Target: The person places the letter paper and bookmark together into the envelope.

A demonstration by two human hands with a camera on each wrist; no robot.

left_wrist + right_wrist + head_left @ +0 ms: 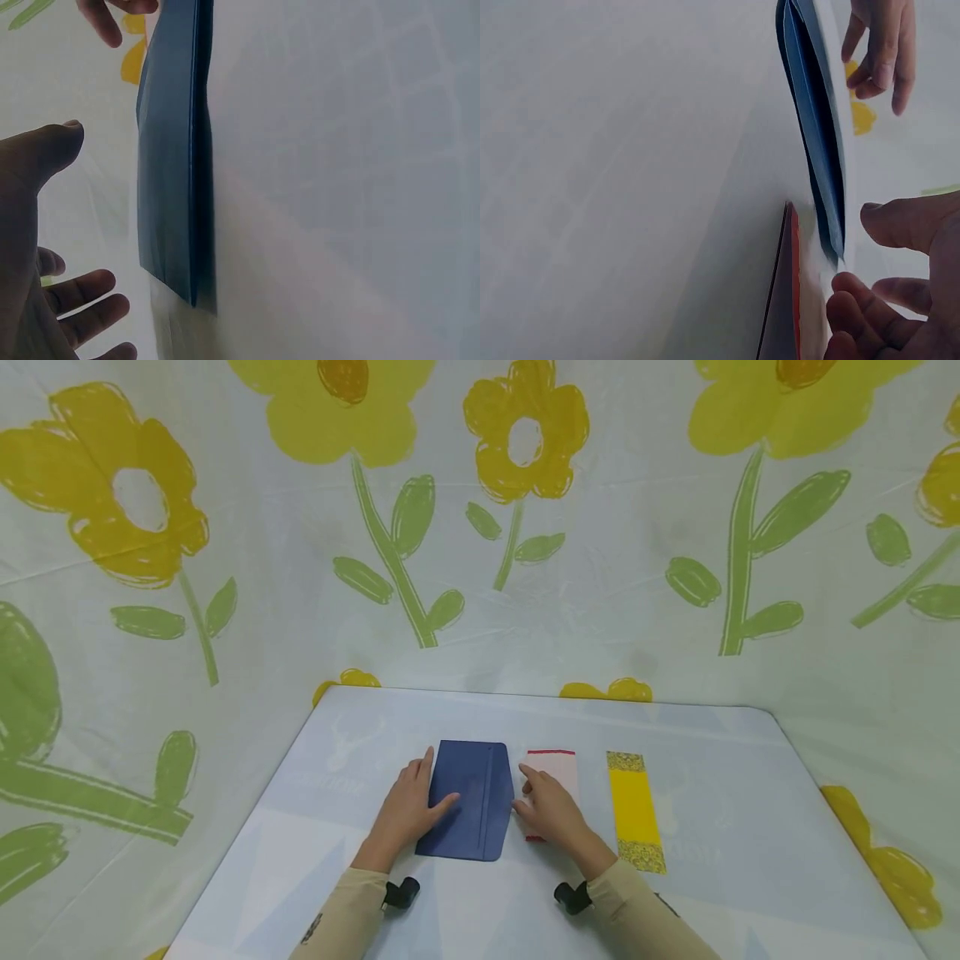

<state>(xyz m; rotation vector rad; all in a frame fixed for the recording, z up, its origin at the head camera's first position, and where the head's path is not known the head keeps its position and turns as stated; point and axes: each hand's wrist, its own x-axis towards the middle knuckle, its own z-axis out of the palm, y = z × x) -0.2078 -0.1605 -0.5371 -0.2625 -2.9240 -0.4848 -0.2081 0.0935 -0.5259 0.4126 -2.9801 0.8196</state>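
A dark blue envelope (467, 793) lies on the table, its tapered flap side to the right. My left hand (408, 806) is at its left edge, fingers extended and thumb reaching over the blue face. On the other side my right hand (551, 810) is near the flap edge, fingers loosely bent with nothing gripped. In the right wrist view the envelope's (821, 142) layers part slightly along its edge. Under my right hand is a pink strip (551, 766) with red ends, partly hidden by that hand.
A yellow strip (636, 802) with glittery gold ends lies right of the pink one. The pale patterned table (720, 777) ends at a rounded far right corner. Flower-printed cloth (600, 568) hangs behind and at both sides.
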